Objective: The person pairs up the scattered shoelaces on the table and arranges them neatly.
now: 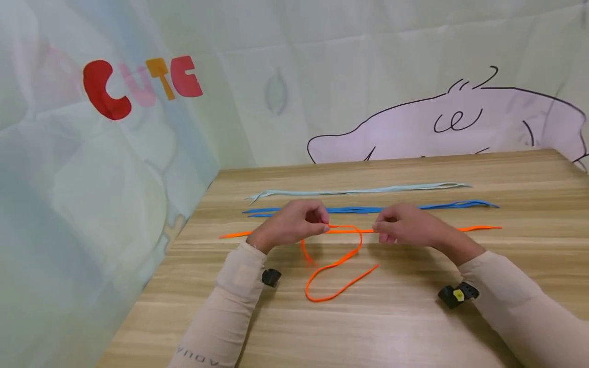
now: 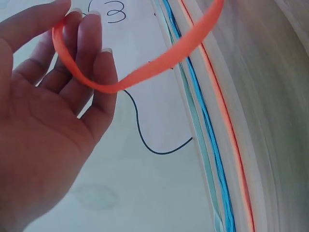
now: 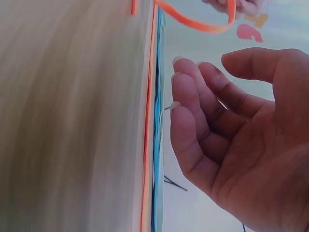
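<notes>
My left hand (image 1: 296, 222) pinches an orange shoelace (image 1: 338, 262) between thumb and fingertips, above the table. From there the lace loops round, and its loose end curls toward the table's near side. In the left wrist view the flat orange band (image 2: 159, 65) hangs in a curve across the fingers. To the right, my right hand (image 1: 409, 225) hovers with loosely bent fingers and nothing in them; the right wrist view shows a gap between thumb and forefinger. Another orange lace (image 1: 480, 228) lies straight across the table, passing behind both hands.
Beyond the orange lace, blue laces (image 1: 354, 210) lie lengthwise on the wooden table (image 1: 368, 332). Pale green laces (image 1: 317, 193) run parallel, farther back. Printed cloth walls (image 1: 257, 128) border the table's left and far edges.
</notes>
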Available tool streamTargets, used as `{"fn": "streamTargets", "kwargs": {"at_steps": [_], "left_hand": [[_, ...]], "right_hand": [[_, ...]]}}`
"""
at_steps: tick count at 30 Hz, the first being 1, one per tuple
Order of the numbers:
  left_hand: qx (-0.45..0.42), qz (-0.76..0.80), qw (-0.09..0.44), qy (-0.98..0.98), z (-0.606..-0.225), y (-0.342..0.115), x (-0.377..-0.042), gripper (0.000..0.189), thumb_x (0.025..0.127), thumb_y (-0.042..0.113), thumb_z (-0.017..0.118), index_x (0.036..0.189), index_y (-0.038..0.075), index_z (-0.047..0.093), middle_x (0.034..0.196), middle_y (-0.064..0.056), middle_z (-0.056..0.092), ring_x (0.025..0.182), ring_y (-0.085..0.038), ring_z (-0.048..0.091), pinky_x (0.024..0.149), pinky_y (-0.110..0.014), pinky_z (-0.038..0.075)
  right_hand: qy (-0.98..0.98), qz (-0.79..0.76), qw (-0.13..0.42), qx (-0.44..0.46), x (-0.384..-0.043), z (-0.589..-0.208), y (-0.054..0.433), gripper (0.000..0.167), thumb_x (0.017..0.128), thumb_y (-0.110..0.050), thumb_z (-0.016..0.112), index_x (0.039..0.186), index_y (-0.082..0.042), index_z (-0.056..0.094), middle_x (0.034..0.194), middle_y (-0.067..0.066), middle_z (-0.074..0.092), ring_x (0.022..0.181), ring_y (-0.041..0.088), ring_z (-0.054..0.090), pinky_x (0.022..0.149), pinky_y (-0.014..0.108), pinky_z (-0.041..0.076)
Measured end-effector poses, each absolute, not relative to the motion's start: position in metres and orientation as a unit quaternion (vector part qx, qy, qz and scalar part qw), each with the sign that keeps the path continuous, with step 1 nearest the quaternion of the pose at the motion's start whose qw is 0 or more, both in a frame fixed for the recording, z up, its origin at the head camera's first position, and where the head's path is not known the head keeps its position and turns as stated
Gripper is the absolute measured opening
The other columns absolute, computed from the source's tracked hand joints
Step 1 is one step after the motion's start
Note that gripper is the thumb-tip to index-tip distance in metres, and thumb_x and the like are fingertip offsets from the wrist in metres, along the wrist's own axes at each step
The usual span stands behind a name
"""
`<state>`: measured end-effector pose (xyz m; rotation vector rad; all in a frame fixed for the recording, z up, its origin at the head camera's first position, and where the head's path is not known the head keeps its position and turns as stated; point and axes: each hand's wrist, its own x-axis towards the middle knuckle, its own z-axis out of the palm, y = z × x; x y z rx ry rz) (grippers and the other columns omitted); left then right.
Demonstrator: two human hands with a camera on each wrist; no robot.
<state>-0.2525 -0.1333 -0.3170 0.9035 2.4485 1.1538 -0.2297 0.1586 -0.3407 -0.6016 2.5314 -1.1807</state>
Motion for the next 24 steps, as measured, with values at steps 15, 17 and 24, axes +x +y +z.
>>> {"fn": "streamTargets", "kwargs": {"at_steps": [15,17,24], "left_hand": [[0.332,0.435,0.148,0.824,-0.317,-0.129,-0.249,0.011,0.092,0.003,0.071,0.092,0.011,0.064,0.093,-0.004,0.066,0.086,-0.02,0.064,0.077,-0.031,0.053],[0.332,0.438,0.146,0.823,-0.316,-0.128,-0.249,0.01,0.092,0.002,0.071,0.092,0.01,0.064,0.093,-0.004,0.066,0.087,-0.02,0.064,0.079,-0.032,0.054],[0.333,0.442,0.135,0.822,-0.316,-0.128,-0.25,0.01,0.092,-0.001,0.07,0.091,0.008,0.064,0.093,-0.006,0.066,0.087,-0.021,0.064,0.081,-0.032,0.054]], "right_hand": [[0.848,-0.453,0.143,-0.235,-0.228,-0.347,0.141,0.032,0.102,-0.025,0.059,0.122,0.0,0.065,0.084,0.007,0.066,0.076,0.021,0.061,0.068,0.033,0.054],[0.843,-0.456,0.15,-0.242,-0.228,-0.347,0.14,0.033,0.103,-0.026,0.059,0.123,0.0,0.065,0.085,0.009,0.065,0.076,0.022,0.061,0.068,0.033,0.054],[0.836,-0.453,0.171,-0.257,-0.227,-0.347,0.137,0.031,0.105,-0.033,0.055,0.107,-0.007,0.072,0.085,0.011,0.065,0.081,0.027,0.062,0.071,0.039,0.056]]}}
